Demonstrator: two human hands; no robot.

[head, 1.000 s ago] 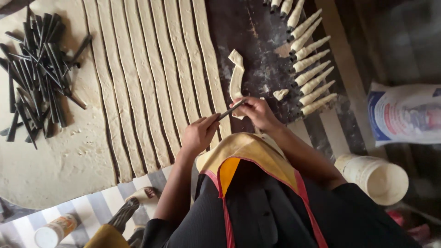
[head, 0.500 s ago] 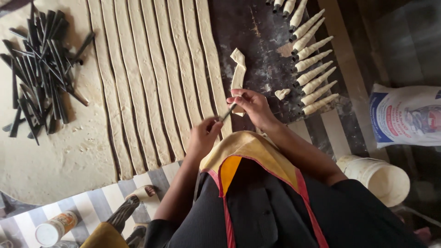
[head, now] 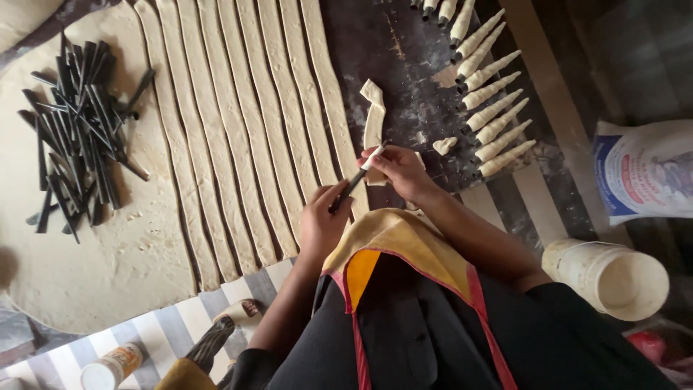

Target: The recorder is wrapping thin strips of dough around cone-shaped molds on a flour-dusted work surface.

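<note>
My left hand [head: 322, 220] grips the wide end of a thin black cone mould [head: 351, 186]. My right hand [head: 399, 172] pinches a pale dough strip [head: 374, 124] against the mould's tip; the strip trails away over the dark board [head: 411, 65]. Both hands hover just above the near ends of several long cut dough strips [head: 249, 130]. A row of dough-wrapped cones [head: 491, 108] lies to the right of my right hand. A small dough scrap [head: 444, 145] sits between them.
A heap of bare black cone moulds [head: 76, 137] rests on the uncut dough sheet [head: 94, 267] at left. A white bucket [head: 613, 278] and a printed sack [head: 642, 170] stand at right. A small tin [head: 108, 367] and a wooden-handled tool [head: 216, 339] lie on the striped cloth [head: 162, 332].
My hands have stayed over the near ends of the strips. The mould has tilted a little and my right hand has shifted along it with the dough strip.
</note>
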